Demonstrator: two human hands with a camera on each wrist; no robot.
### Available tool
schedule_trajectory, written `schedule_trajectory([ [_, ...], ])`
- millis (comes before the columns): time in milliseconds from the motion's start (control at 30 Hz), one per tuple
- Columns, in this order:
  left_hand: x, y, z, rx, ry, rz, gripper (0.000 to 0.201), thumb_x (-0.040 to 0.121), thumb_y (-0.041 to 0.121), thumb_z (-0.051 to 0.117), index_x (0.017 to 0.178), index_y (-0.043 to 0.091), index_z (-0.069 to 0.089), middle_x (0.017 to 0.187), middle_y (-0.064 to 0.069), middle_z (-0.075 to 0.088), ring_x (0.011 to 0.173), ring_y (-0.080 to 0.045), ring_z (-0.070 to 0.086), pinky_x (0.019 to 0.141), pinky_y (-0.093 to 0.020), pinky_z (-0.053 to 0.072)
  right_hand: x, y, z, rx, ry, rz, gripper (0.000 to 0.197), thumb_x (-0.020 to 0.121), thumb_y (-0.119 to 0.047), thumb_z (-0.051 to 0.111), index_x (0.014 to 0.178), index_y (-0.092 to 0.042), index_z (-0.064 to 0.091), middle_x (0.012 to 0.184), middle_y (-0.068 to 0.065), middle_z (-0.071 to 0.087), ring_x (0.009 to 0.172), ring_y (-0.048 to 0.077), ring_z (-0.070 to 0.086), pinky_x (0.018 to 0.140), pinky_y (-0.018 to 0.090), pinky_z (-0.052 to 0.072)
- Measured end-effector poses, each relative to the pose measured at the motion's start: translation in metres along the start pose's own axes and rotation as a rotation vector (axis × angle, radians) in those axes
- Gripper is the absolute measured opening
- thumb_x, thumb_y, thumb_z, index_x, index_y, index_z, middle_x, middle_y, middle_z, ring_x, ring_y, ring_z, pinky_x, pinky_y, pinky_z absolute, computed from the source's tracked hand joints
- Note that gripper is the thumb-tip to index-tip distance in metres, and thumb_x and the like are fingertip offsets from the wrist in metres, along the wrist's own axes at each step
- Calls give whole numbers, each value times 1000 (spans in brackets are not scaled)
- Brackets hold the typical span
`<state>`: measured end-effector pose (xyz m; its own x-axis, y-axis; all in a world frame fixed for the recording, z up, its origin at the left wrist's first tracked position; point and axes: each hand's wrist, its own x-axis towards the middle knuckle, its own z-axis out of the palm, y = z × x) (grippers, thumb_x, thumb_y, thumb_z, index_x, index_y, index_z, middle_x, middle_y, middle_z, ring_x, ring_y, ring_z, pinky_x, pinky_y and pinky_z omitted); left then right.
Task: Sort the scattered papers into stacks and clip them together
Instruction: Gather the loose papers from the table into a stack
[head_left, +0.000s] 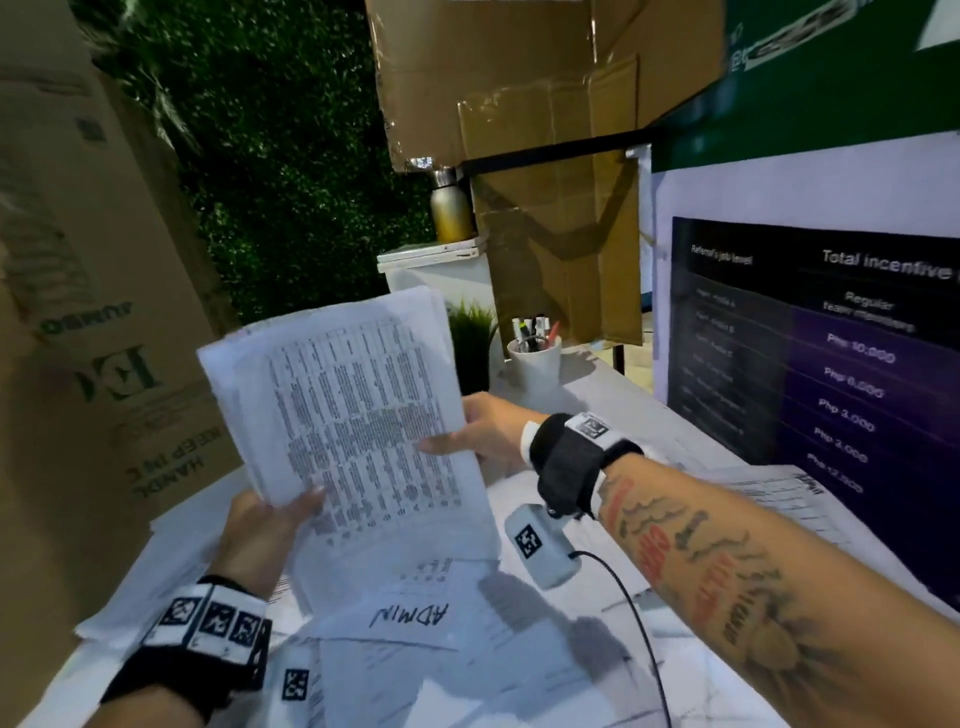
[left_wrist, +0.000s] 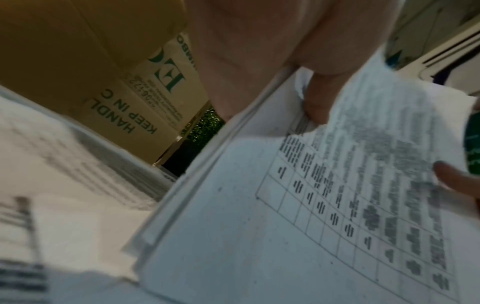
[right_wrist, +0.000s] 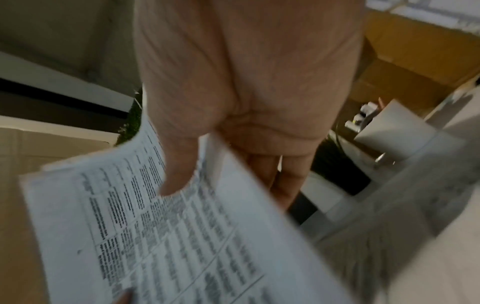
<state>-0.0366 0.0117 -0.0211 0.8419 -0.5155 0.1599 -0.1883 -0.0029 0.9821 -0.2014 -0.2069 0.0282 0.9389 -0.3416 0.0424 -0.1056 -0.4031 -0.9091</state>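
Above the worktop (head_left: 613, 395): sheaf (head_left: 353, 395) held up in both hands.

Left hand (head_left: 260, 530) pinches the sheaf's near corner, thumb on top; right hand (head_left: 483, 431) pinches its right edge, thumb on the print. Probably raised to square the edges before clipping. Loose papers (head_left: 467, 649) lie below the sheaf, the "ADMIN" sheet (head_left: 410, 616) among them. No clip seen.

Office: pen cup (head_left: 535, 358), incentive poster (head_left: 810, 353)
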Motion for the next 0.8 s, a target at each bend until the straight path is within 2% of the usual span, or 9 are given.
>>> schedule_trajectory([
  [67,7,6,5,45,43,28,6,89,13,76,93,9,73,85,-4,79,98,-34,72,96,-54,53,-14,0,-26,-186,-18,65,55,78,-39,79,127,-20,63,125,-2,68,111,21,65,98,42,53],
  [167,21,11,14,55,74,34,61,68,50,88,108,8,70,103,-13,77,94,-36,74,86,-63,57,-51,13,-83,-598,33,270,66,71,-45,84,128,-25,58,124,-5,62,108,19,61,94,36,51],
  [233,26,15,26,-4,58,38,79,59,56,89,119,11,66,107,-12,76,93,-36,75,82,-65,58,-79,34,-114,-826,11,455,79,67,-46,86,135,-26,52,135,-1,56,121,24,54,103,39,45],
  [367,9,39,63,5,-75,104,28,90,24,76,114,12,69,107,-9,75,97,-28,71,92,-46,55,-128,83,-142,-815,-69,752,108,64,-39,90,152,-26,29,160,0,30,143,27,34,114,40,34],
  [467,0,35,80,-48,-137,89,13,96,14,67,109,12,69,94,3,73,84,-15,69,73,-24,52,-149,104,-144,-854,14,735,95,66,-35,89,146,-20,40,150,4,44,132,24,47,98,23,38],
  [600,-3,35,85,-103,-111,46,18,96,11,67,114,7,67,101,-6,73,85,-18,70,73,-29,55,-151,114,-146,-846,3,755,50,66,-35,89,100,-17,58,125,4,62,94,16,52,72,22,41],
  [700,-3,38,78,-169,-112,-1,18,97,5,63,114,7,68,109,-10,73,94,-26,71,94,-49,53,-147,117,-144,-827,-6,714,45,68,-39,87,89,-19,53,106,0,57,87,14,48,59,21,35],
  [733,-4,40,74,-178,-110,-12,21,97,4,62,118,5,68,113,-12,73,99,-29,70,94,-52,55,-146,120,-143,-833,0,700,45,69,-39,87,92,-19,54,103,-3,57,87,14,49,59,21,35],
  [800,-3,39,65,-182,-90,10,19,97,4,63,115,5,68,107,-10,73,95,-28,69,75,-43,63,-144,123,-143,-844,2,680,40,71,-40,85,86,-19,54,86,-7,55,77,13,48,59,24,34],
])
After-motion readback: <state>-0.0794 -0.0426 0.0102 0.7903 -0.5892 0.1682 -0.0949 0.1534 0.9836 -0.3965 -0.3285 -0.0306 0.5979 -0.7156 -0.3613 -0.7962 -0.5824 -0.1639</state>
